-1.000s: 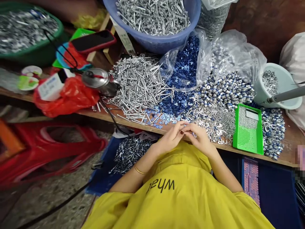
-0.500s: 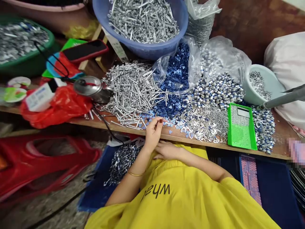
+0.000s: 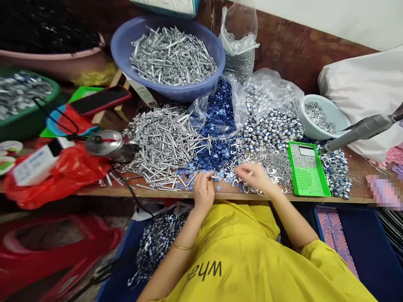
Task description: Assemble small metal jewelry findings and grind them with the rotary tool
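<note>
My left hand (image 3: 204, 191) is closed in a pinch at the table's front edge, with a tiny thing at its fingertips too small to name. It is in front of the silver metal rods (image 3: 163, 147) and small blue three-armed pieces (image 3: 220, 113). To its right, my right hand (image 3: 256, 177) has its fingers pressed together over silver crescent-shaped pieces (image 3: 277, 176). A speck of silver shows at those fingers, but I cannot make out what it is. Behind them is a heap of blue-and-silver cylinders (image 3: 270, 130).
A green tray (image 3: 310, 184) of tiny parts and a pale bowl (image 3: 341, 113) stand to the right, beneath a grey rod-like tool (image 3: 362, 133). A blue basin (image 3: 121, 46) of rods stands behind. At left are a metal lidded pot (image 3: 105, 144) and red plastic bag (image 3: 72, 167).
My right hand has moved from my lap up onto the table, over the crescent pieces. My left hand stays pinched near the edge. The view has tilted up somewhat.
</note>
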A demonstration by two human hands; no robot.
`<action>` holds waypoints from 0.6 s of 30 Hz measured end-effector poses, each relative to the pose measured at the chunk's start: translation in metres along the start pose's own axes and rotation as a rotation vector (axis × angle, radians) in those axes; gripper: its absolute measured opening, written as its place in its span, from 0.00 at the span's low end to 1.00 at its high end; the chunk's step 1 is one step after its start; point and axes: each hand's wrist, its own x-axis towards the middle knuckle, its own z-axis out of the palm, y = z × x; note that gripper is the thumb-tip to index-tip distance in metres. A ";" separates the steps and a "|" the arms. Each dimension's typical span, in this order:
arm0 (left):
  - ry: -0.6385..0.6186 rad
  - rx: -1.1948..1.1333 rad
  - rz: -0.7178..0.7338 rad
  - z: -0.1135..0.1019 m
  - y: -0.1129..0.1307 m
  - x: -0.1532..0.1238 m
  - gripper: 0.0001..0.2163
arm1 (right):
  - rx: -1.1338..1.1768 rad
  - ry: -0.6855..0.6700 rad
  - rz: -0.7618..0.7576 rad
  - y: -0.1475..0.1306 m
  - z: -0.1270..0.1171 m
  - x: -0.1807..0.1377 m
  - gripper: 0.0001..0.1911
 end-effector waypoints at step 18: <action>-0.261 -0.380 -0.280 -0.008 0.058 -0.003 0.13 | 0.065 0.391 0.083 0.029 -0.049 0.006 0.11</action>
